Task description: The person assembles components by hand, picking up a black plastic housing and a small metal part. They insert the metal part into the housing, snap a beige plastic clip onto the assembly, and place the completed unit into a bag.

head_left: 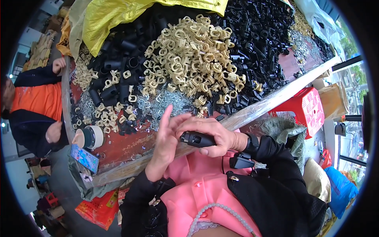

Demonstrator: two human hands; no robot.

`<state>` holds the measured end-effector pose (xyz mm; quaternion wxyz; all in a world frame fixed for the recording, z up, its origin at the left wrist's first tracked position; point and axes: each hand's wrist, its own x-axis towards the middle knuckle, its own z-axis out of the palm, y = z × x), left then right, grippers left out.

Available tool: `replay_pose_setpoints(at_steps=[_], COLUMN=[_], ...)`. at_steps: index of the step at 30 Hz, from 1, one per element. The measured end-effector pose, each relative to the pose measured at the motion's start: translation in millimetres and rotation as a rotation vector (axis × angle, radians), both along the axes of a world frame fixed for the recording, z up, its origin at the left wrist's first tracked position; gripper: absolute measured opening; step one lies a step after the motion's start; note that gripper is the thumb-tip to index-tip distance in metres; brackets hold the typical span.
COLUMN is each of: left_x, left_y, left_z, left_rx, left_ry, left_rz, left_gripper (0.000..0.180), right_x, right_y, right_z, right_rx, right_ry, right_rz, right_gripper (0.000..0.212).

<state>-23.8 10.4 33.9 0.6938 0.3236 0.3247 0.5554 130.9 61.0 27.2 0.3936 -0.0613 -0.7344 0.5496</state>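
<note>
Above the table's near edge, my right hand [219,132] is wrapped round a short black plastic tube-shaped part [197,139] with a slot in its side. My left hand [165,138] is beside the part's left end, its fingers stretched upward and apart; whether they touch the part I cannot tell. Just beyond my hands lies a heap of small silvery metal springs or clips [167,102]. Farther back rises a large pile of cream plastic clips [189,59]. Black tubular parts [126,45] lie to its left, and small black parts [256,43] to its right.
The red table [130,144] has a raised wooden edge [272,103]. A phone [84,158] and a roll of tape [94,137] lie at the near left corner. Another person in an orange top [35,100] sits at the left. A red stool [304,112] stands at the right.
</note>
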Motion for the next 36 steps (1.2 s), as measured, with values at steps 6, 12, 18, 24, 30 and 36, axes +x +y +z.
replay_pose_setpoints(at_steps=[6,12,18,24,30,36], left_x=[11.5,18.4,24.1,40.3,20.6,30.3], left_y=[9.0,-6.7,-16.3,-10.3,-6.6,-2.8], left_z=[13.6,19.5,22.9,18.2,-4.1,-15.3], left_rx=[0.119,0.164,0.242,0.263,0.053,-0.026], left_ry=[0.143,0.110,0.200,0.255,0.274,0.243], left_rz=[-0.119,-0.229,-0.165,-0.111,-0.199,-0.238], left_gripper=[0.092,0.086,0.082,0.080,0.058,0.038], right_x=[-5.8,-3.5,-2.3,28.8,186.0,244.6], right_y=[-18.3,-33.1,-41.2,-25.2,-40.4,-84.1], right_z=[16.8,19.3,29.9,43.6,41.1,25.6], right_rx=[0.043,0.072,0.117,0.042,-0.344,0.114], right_ry=[-0.050,-0.093,-0.033,-0.193,-0.781,-1.318], right_rz=[0.074,0.035,-0.003,0.006,-0.218,-0.585], right_gripper=[0.046,0.039,0.039,0.035,0.034,0.030])
